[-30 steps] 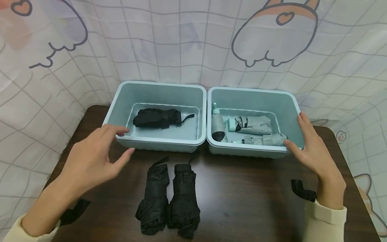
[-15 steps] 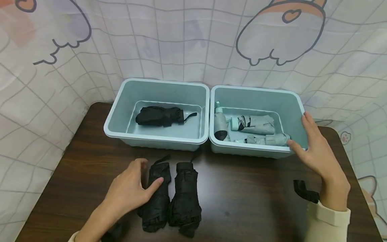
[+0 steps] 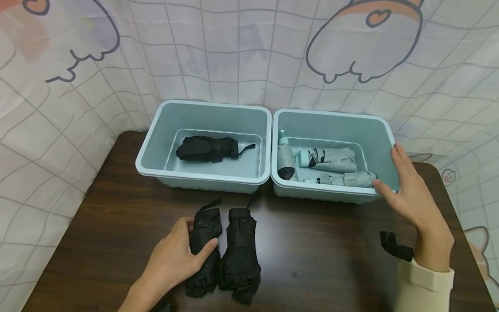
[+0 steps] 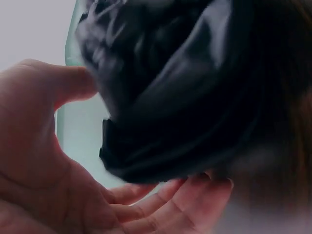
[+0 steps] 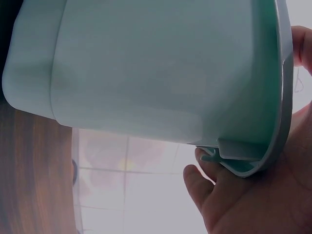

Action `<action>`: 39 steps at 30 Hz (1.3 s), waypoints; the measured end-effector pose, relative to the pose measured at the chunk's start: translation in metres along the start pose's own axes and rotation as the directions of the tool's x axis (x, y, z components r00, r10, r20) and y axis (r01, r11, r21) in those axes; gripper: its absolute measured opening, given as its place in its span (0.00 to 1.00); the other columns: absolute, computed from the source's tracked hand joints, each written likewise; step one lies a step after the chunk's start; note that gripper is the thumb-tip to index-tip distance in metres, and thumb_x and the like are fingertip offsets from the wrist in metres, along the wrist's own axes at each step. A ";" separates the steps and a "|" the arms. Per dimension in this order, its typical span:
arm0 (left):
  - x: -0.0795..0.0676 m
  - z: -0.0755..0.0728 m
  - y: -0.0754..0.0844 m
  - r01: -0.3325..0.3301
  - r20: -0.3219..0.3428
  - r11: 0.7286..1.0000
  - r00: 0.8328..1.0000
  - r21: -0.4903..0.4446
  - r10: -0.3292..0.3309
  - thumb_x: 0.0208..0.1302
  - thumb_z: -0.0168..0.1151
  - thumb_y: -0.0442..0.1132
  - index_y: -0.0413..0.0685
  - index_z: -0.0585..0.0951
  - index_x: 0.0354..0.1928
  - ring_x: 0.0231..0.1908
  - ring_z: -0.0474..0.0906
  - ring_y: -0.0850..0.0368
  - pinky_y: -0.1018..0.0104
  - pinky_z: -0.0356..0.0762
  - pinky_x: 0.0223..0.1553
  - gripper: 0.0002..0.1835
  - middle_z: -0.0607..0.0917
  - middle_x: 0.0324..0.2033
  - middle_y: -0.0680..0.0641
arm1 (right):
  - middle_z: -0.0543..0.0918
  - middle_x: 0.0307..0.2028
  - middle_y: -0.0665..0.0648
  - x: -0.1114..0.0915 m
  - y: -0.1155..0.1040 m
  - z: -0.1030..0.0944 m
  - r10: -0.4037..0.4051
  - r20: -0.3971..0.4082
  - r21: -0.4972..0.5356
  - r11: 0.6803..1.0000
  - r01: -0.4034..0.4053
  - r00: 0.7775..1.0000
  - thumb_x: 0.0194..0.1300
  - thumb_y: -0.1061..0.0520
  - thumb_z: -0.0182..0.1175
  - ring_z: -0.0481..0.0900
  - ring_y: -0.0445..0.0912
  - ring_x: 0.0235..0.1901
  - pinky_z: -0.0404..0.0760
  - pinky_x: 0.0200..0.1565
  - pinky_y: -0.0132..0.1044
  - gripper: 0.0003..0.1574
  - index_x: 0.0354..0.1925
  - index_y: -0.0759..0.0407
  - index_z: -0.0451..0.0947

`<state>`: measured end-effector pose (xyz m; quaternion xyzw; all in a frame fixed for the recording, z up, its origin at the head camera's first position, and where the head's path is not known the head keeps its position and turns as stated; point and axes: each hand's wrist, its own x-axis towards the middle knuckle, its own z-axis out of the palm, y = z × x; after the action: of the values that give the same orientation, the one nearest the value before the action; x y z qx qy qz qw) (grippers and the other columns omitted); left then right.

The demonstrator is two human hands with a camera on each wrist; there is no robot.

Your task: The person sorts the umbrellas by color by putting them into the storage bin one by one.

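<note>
In the head view, two black folded umbrellas lie side by side on the dark wooden table. My left hand [image 3: 177,251] grips the left umbrella [image 3: 206,229], thumb on its right side and fingers on its left. Black cloth [image 4: 180,97] fills much of the left wrist view, between thumb and fingers. The other umbrella [image 3: 239,255] lies just to the right. My right hand [image 3: 413,197] rests on the front right corner of the right bin [image 3: 323,190], thumb at the front rim, fingers along the side. Its rim [image 5: 285,73] lies against that palm in the right wrist view.
The left pale blue bin [image 3: 202,177] holds one black folded umbrella [image 3: 208,148]. Three grey folded umbrellas, one of them upright-looking [image 3: 286,158], lie in the right bin. Behind the table [image 3: 312,260] hangs a white gridded curtain [image 3: 234,52].
My left hand has moved from the left bin's front corner toward me and right, and now grips the left umbrella on the table. My right hand keeps its place at the right bin.
</note>
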<state>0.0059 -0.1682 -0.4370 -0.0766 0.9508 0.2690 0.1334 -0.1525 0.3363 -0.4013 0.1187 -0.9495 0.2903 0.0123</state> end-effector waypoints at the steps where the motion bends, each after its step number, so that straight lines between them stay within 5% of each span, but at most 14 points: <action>1: -0.001 0.002 0.001 0.010 0.002 1.000 1.000 -0.005 -0.010 0.67 0.62 0.73 0.36 0.68 0.71 0.52 0.87 0.40 0.41 0.85 0.52 0.50 0.83 0.60 0.37 | 0.39 0.87 0.63 0.000 0.000 0.000 -0.002 0.000 0.001 1.000 0.002 1.000 0.75 0.47 0.57 0.44 0.73 0.83 0.50 0.72 0.83 0.57 0.86 0.59 0.38; 17: -0.007 0.023 0.011 0.100 -0.041 0.995 0.994 -0.002 -0.100 0.65 0.63 0.75 0.31 0.64 0.75 0.60 0.81 0.28 0.31 0.80 0.56 0.57 0.75 0.68 0.28 | 0.38 0.87 0.62 -0.001 0.000 -0.001 0.006 -0.002 -0.016 1.000 -0.006 1.000 0.75 0.45 0.57 0.45 0.73 0.83 0.50 0.72 0.83 0.57 0.86 0.58 0.37; 22: -0.008 0.025 0.012 0.136 -0.043 0.991 0.990 -0.009 -0.136 0.62 0.64 0.76 0.32 0.64 0.75 0.56 0.83 0.27 0.33 0.82 0.52 0.59 0.75 0.68 0.28 | 0.39 0.87 0.63 0.000 0.001 0.000 0.002 -0.004 -0.016 1.000 -0.002 1.000 0.75 0.47 0.57 0.45 0.73 0.83 0.50 0.73 0.82 0.56 0.86 0.59 0.38; 34: -0.004 0.024 0.016 0.148 -0.065 0.989 0.987 0.005 -0.148 0.62 0.72 0.60 0.33 0.68 0.72 0.48 0.86 0.28 0.36 0.83 0.43 0.48 0.80 0.65 0.29 | 0.40 0.86 0.66 0.000 0.000 0.000 0.006 -0.003 -0.024 1.000 -0.006 1.000 0.75 0.47 0.56 0.44 0.72 0.84 0.48 0.75 0.80 0.56 0.86 0.63 0.39; 39: -0.003 0.024 0.017 0.139 -0.081 0.990 0.987 0.024 -0.137 0.62 0.71 0.65 0.31 0.69 0.70 0.45 0.86 0.27 0.36 0.83 0.42 0.50 0.81 0.61 0.28 | 0.40 0.86 0.65 0.000 -0.001 0.000 0.014 -0.002 -0.029 0.999 -0.014 1.000 0.75 0.47 0.56 0.44 0.72 0.84 0.49 0.74 0.81 0.56 0.86 0.62 0.39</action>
<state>0.0098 -0.1404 -0.4475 -0.1508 0.9516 0.2419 0.1152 -0.1519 0.3357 -0.4008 0.1114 -0.9544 0.2768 0.0131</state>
